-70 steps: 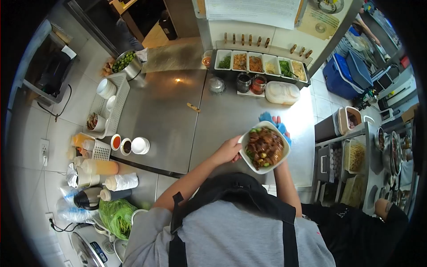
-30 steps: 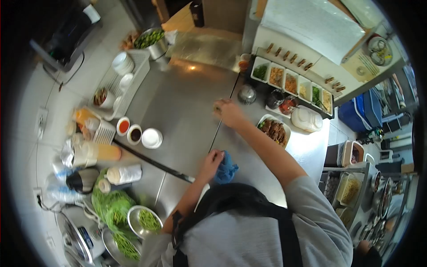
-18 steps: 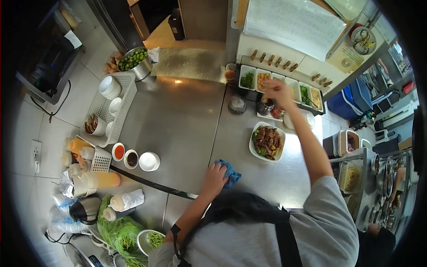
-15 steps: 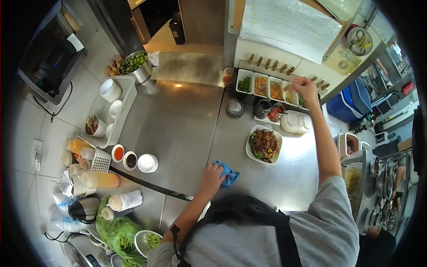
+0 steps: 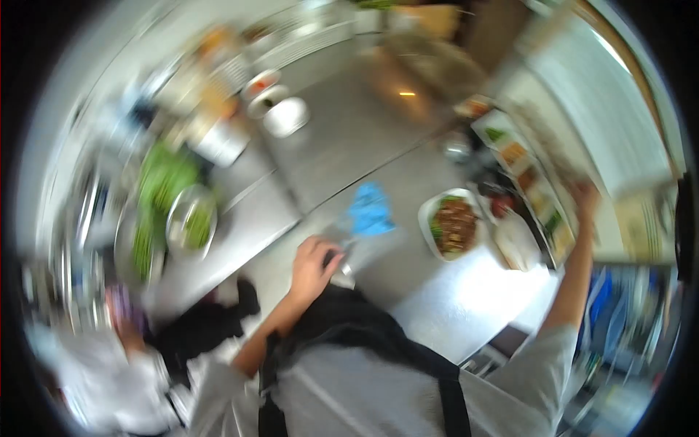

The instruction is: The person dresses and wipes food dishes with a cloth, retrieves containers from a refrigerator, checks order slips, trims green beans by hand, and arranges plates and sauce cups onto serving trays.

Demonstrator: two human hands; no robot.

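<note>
"What are the hands up to?"

"The right hand is by the wall, just past the little tubs. It's too blurry to tell if it's wide, narrow or holding something."

"And the left hand?"

"Its fingers are curled near the worktop edge. A dark thing is right by them, but I can't tell if it's held."

"How do you reach like that nicely?"

"I'd go high over the tubs, so the arm doesn't dip in the food. Go slow, and keep the left hand out of the bowl of meat."

"Where's that bowl?"

"Flat on the worktop, between the blue cloth and the tubs."

"What's the top like?"

"Shiny grey metal, with a bright patch of light. White cups sit on it, and there's a bowl of greens on the left."

"Anyone else?"

"Yes, a person in white, over on the left."
</note>
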